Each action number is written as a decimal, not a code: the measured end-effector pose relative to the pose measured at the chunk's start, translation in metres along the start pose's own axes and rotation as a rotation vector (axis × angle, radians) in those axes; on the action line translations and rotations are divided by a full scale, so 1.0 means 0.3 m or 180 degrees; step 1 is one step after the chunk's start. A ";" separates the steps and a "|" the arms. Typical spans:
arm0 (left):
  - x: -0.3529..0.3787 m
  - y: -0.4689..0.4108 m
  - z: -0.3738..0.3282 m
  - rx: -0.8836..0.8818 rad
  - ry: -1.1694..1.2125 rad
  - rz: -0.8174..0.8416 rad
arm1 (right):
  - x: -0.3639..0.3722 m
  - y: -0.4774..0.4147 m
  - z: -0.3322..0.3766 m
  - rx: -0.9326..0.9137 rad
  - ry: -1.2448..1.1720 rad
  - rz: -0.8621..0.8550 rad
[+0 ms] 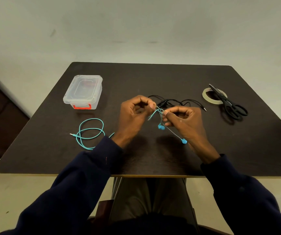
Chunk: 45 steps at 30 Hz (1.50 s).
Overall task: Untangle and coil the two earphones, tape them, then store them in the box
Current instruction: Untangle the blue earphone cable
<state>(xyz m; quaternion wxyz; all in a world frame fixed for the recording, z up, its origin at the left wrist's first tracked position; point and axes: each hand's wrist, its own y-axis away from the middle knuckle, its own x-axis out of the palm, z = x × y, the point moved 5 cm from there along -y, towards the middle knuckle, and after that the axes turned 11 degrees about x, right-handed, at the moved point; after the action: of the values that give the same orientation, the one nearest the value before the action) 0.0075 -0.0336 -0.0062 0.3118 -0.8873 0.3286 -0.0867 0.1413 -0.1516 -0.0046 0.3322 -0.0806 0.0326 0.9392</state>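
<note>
The fingers [153, 105] of the left hand [133, 114] pinched the thin cord of the teal earphone [92, 128] close to the right hand [185, 122]. Its thumb and forefinger gripped the same tangle, probably so the strands could be teased apart between them. Two earbuds [161, 127] hung below, and the rest of the cord lay looped on the surface [153, 158] to the left. Behind the hands the black earphone [170, 102] lay loose. The closed box [83, 91] sat far left. The tape roll [205, 97] and scissors [229, 106] sat far right, seemingly kept for later steps.
</note>
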 end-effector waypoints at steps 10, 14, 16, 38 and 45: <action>0.049 -0.004 0.047 -0.1431 0.2400 0.0216 | 0.011 -0.018 0.019 0.0270 -0.0267 0.0054; 0.031 -0.020 0.020 -0.1835 0.3572 0.0138 | 0.010 -0.033 0.011 0.0552 -0.0327 0.0216; 0.016 -0.027 0.015 -0.1777 0.2958 0.0399 | 0.003 -0.037 0.003 0.0592 -0.0259 0.0282; 0.010 -0.033 -0.059 -0.0111 -0.1076 0.0239 | 0.006 -0.002 -0.028 0.1069 -0.0611 0.0458; 0.021 -0.013 -0.074 0.0355 -0.1150 0.0297 | 0.012 0.009 -0.005 0.1421 -0.1374 0.0707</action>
<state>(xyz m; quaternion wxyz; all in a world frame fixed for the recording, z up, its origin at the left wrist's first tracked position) 0.0065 -0.0464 0.0134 0.4181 -0.8536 0.3027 0.0704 0.1371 -0.1516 -0.0066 0.2364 0.1991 0.1752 0.9348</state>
